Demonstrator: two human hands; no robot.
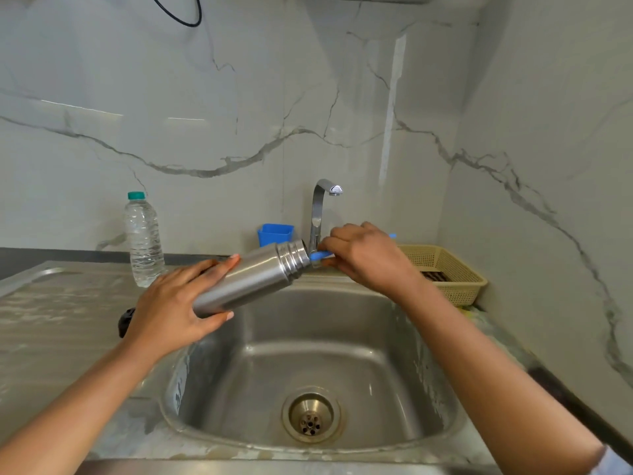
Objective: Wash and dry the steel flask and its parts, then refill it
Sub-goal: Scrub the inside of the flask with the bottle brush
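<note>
Your left hand (171, 310) grips the steel flask (253, 277) round its lower body, fingers curled over the top and thumb underneath. The flask sits near the centre of the frame, above the back left of the sink (342, 323). It is tilted, with its open threaded neck raised towards the upper right.

Your right hand (366, 257) is curled round a blue tool (320, 256), whose blue end sits right at the flask's mouth. Another bit of blue shows past your knuckles on the right. What kind of tool it is, you cannot tell from here, as your fingers cover most of it.

The tap (317, 214) stands directly behind the flask's neck and your right hand, its base hidden by them and its spout curving above. A blue cup (275, 234) sits at the wall just left of the tap, close behind the flask.

At the left, a clear plastic bottle (144, 245) with a green cap stands upright on the wet steel surface (51, 303), just behind your left hand. A small black object (125, 322) lies on that surface, partly hidden behind your left wrist. A beige basket (452, 269) rests in the right corner, just beyond your right hand.

The drain (311, 414) lies in the lower centre, between your forearms. A black cable (178, 15) loops on the wall in the upper left.
</note>
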